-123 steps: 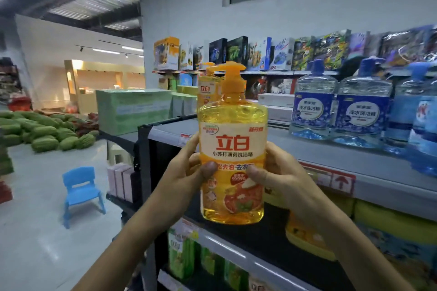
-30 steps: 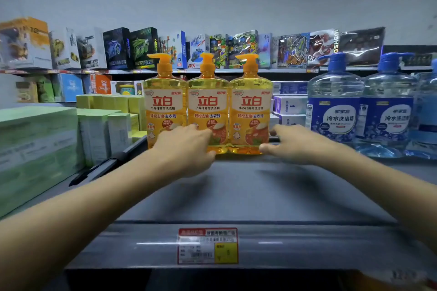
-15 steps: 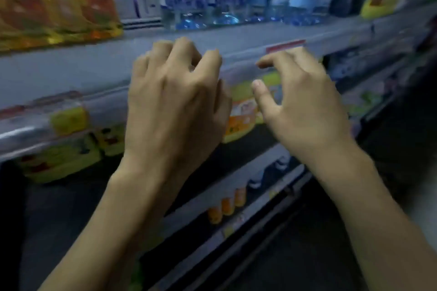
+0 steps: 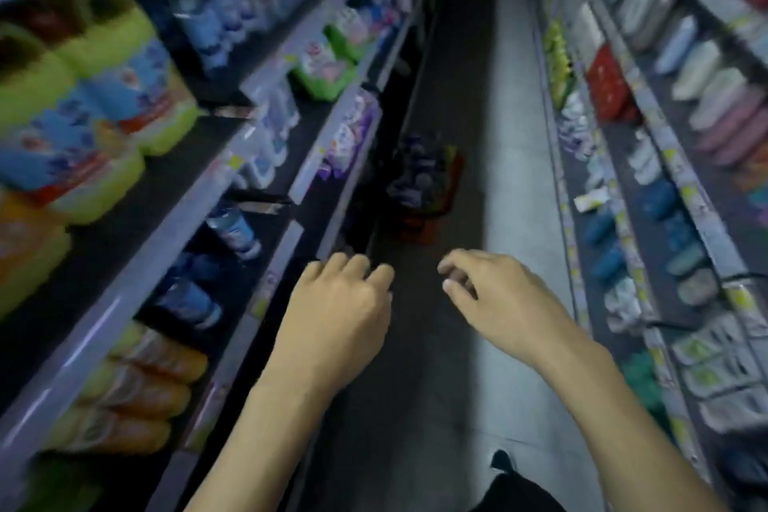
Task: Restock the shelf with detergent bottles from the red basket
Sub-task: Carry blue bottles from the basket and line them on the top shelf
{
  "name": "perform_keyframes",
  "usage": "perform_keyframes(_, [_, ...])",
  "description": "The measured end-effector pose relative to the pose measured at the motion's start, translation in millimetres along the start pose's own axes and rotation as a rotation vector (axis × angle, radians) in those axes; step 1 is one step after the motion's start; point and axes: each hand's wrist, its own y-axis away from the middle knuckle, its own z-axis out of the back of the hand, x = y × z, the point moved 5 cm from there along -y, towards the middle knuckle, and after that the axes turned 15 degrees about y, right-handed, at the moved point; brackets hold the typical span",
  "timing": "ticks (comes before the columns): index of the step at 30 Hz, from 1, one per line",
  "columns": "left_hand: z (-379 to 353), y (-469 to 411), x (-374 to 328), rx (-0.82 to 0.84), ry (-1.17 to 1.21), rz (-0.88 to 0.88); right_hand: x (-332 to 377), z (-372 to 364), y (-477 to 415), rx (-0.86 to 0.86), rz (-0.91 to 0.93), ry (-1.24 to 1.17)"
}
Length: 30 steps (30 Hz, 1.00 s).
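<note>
Right below you, above the aisle floor (image 4: pixel 511 137), you are holding both arms out with nothing in your hands: your left hand (image 4: pixel 340 303) is hanging with fingers loosely curled near the left shelving (image 4: pixel 266 137), and your right hand (image 4: pixel 494 295) is equally relaxed, well apart from the right shelving (image 4: pixel 623 220). Orange bottles (image 4: pixel 145 378) are showing on a low left shelf, with yellow-green jugs (image 4: pixel 104 54) higher up. Farther ahead, the red basket (image 4: pixel 419 225) is sitting on the floor just beside the left shelving, its load too blurred to name
</note>
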Motion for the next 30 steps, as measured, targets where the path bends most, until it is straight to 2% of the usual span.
perform_keyframes(2, [-33, -34, -29, 0.049, 0.032, -0.067, -55, -7, -4, 0.041, -0.041, -0.027])
perform_keyframes(6, [-89, -96, -73, 0.120, 0.093, -0.072, -159, -21, -20, 0.070, -0.134, -0.041])
perform_keyframes(11, [-131, -149, -93, 0.159, 0.202, 0.100, -241, -25, -54, 0.158, -0.171, -0.055])
perform_keyframes(14, [-149, -168, -87, 0.171, 0.307, 0.215, -267, -29, -80, 0.250, -0.139, -0.088])
perform_keyframes(22, [-197, -261, -33, 0.293, 0.316, 0.367, -297, -43, -189, 0.458, -0.064, -0.098])
perform_keyframes(30, [-239, -394, 26, 0.267, 0.389, 0.393, -324, -18, -326, 0.488, -0.073, -0.034])
